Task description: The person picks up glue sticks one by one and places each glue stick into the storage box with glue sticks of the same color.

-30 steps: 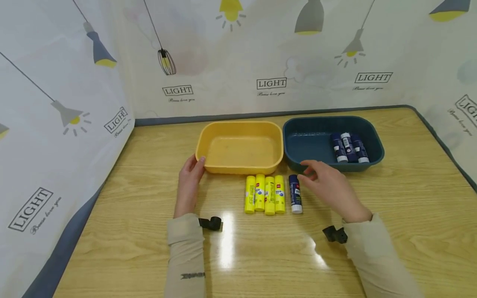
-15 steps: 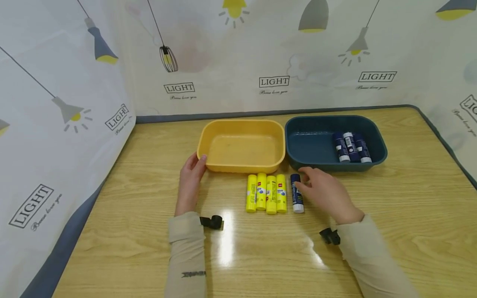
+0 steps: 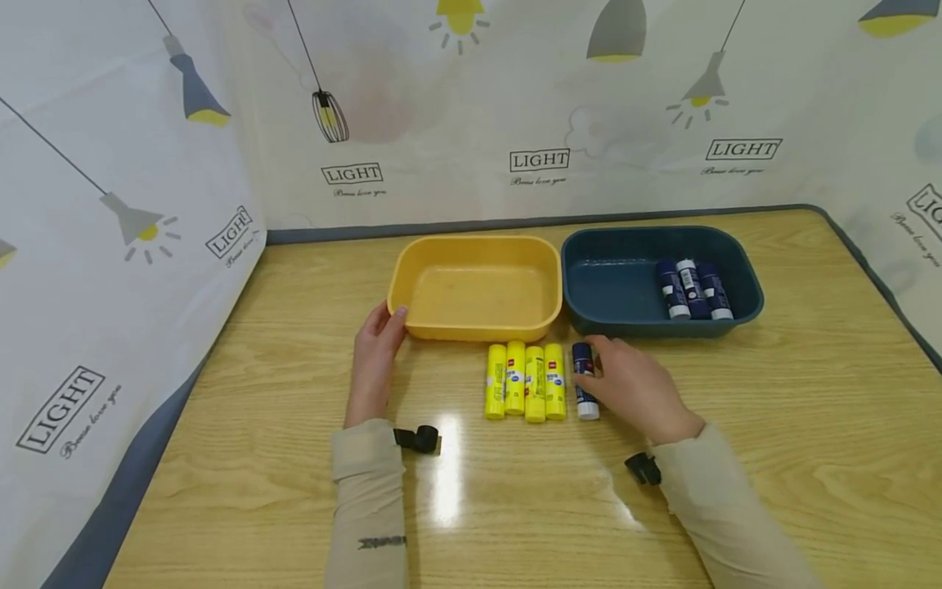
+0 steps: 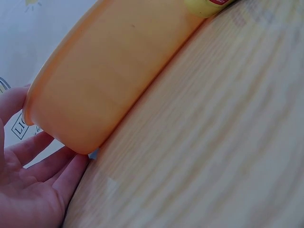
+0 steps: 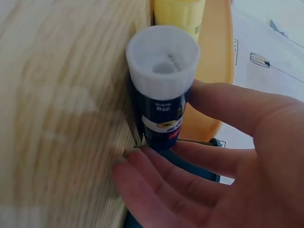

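My left hand holds the left front corner of the yellow bin, thumb over the rim and fingers along the outer wall. In front of the bins lies a dark blue glue stick with a white end. My right hand has thumb and index finger around it; in the right wrist view the thumb presses its side, while the lower fingers stay extended near the tabletop. Beside it, several yellow glue sticks lie in a row. Three more blue glue sticks rest inside the dark blue bin.
The two bins stand side by side at the back of a wooden table. Behind them rises a white backdrop printed with lamps. A small black camera sits at the left wrist, another camera at the right.
My right hand has moved left and closed in on the loose blue glue stick, its thumb now across it. The left hand keeps its hold on the yellow bin.
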A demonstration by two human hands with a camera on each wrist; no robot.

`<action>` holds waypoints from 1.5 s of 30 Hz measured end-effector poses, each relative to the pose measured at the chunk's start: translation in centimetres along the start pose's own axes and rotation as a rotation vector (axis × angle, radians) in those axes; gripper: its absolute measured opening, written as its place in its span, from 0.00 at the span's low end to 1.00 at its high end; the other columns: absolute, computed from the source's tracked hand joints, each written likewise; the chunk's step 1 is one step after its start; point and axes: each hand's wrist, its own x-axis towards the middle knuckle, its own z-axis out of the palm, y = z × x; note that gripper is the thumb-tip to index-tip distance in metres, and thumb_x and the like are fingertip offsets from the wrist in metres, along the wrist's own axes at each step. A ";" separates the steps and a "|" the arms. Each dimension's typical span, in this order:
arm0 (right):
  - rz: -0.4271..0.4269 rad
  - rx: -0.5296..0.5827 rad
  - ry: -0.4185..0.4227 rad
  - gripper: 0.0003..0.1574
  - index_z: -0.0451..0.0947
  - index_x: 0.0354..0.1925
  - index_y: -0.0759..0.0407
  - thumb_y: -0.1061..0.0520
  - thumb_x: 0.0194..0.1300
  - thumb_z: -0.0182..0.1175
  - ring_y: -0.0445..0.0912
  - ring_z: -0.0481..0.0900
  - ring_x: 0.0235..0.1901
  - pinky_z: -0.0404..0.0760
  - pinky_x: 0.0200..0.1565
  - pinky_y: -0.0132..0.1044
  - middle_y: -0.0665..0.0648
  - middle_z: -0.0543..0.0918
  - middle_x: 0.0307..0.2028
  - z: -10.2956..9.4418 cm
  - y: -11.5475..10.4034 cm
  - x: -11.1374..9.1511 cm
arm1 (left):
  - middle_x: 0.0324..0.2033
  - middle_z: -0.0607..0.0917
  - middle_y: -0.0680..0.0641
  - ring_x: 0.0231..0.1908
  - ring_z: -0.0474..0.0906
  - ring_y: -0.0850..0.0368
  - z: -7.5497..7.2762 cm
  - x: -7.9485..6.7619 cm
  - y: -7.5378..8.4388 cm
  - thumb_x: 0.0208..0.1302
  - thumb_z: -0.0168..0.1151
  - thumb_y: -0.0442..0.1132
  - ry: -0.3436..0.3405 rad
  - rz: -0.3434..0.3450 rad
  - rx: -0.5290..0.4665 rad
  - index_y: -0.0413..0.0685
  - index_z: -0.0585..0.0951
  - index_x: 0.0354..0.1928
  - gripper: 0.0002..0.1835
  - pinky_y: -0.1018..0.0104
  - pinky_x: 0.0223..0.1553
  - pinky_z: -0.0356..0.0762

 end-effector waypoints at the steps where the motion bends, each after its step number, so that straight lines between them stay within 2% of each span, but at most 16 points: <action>1: -0.006 -0.005 0.004 0.39 0.63 0.59 0.62 0.42 0.56 0.60 0.54 0.74 0.43 0.73 0.45 0.53 0.64 0.74 0.49 0.0 0.0 0.0 | 0.61 0.65 0.49 0.56 0.65 0.62 0.1 -0.2 0.2 0.60 0.57 0.50 -0.002 -0.001 0.004 0.49 0.63 0.63 0.31 0.70 0.55 0.64; 8: -0.033 -0.027 0.030 0.38 0.63 0.59 0.62 0.47 0.55 0.62 0.56 0.74 0.44 0.73 0.45 0.53 0.65 0.74 0.49 0.2 -0.2 -0.3 | 0.61 0.64 0.49 0.56 0.65 0.62 0.2 -0.4 0.6 0.60 0.56 0.50 -0.004 -0.007 0.013 0.49 0.62 0.64 0.31 0.70 0.55 0.64; 19: -0.073 -0.058 0.061 0.35 0.65 0.57 0.63 0.53 0.53 0.62 0.56 0.75 0.42 0.73 0.42 0.53 0.65 0.75 0.46 0.5 -0.1 -0.4 | 0.60 0.65 0.51 0.56 0.65 0.63 -0.2 0.7 -0.9 0.58 0.57 0.53 0.009 -0.002 -0.005 0.53 0.64 0.62 0.31 0.70 0.55 0.64; 29: -0.045 -0.048 0.028 0.37 0.63 0.59 0.62 0.54 0.53 0.62 0.54 0.74 0.41 0.73 0.41 0.52 0.64 0.75 0.47 0.2 -0.1 -0.5 | 0.62 0.63 0.49 0.57 0.64 0.62 0.2 -0.4 0.5 0.60 0.56 0.50 -0.003 -0.013 0.008 0.49 0.61 0.64 0.32 0.70 0.55 0.64; 35: -0.038 -0.025 0.011 0.37 0.62 0.60 0.60 0.54 0.53 0.62 0.53 0.74 0.40 0.74 0.42 0.52 0.63 0.75 0.48 -0.4 -0.7 -0.7 | 0.61 0.64 0.49 0.57 0.64 0.62 0.1 -0.5 0.8 0.60 0.56 0.50 0.002 -0.021 0.012 0.50 0.62 0.64 0.31 0.70 0.56 0.63; 45: -0.047 0.048 0.023 0.38 0.60 0.62 0.59 0.53 0.55 0.60 0.53 0.74 0.43 0.74 0.44 0.53 0.63 0.73 0.51 -2.3 -1.4 -1.5 | 0.58 0.68 0.50 0.55 0.66 0.61 -0.2 0.7 -0.9 0.57 0.59 0.52 0.015 0.016 -0.041 0.50 0.66 0.61 0.31 0.69 0.55 0.64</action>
